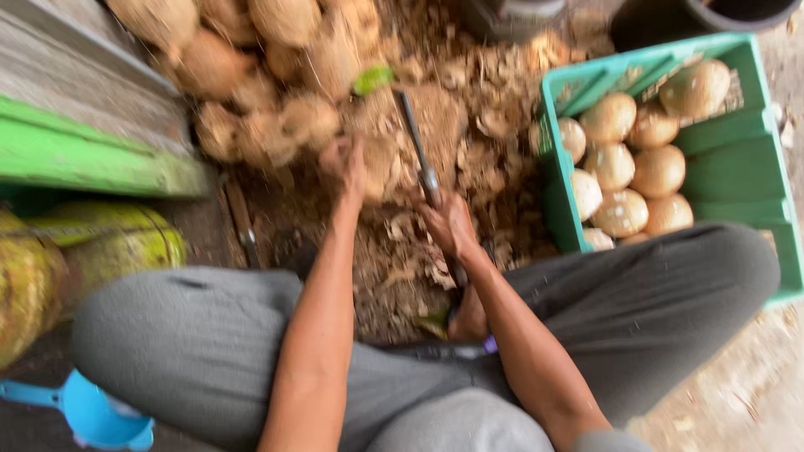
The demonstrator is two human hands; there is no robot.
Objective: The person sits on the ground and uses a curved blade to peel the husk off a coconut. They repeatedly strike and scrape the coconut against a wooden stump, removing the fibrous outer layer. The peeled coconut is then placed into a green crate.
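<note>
Husked coconuts filled a green crate as a seated worker gripped a blade

At centre frame, a seated person's right hand [450,224] was closed around the handle of a long metal blade [416,138] that pointed toward the upper middle. Just left of it, the left hand [347,163] pressed a fibrous coconut [381,159]; blur hid how far its fingers were curled. Brown husk scraps [486,125] covered the ground, unhusked coconuts [251,75] were piled at upper left, and a green crate [737,159] of pale peeled coconuts [624,167] stood at right
</note>
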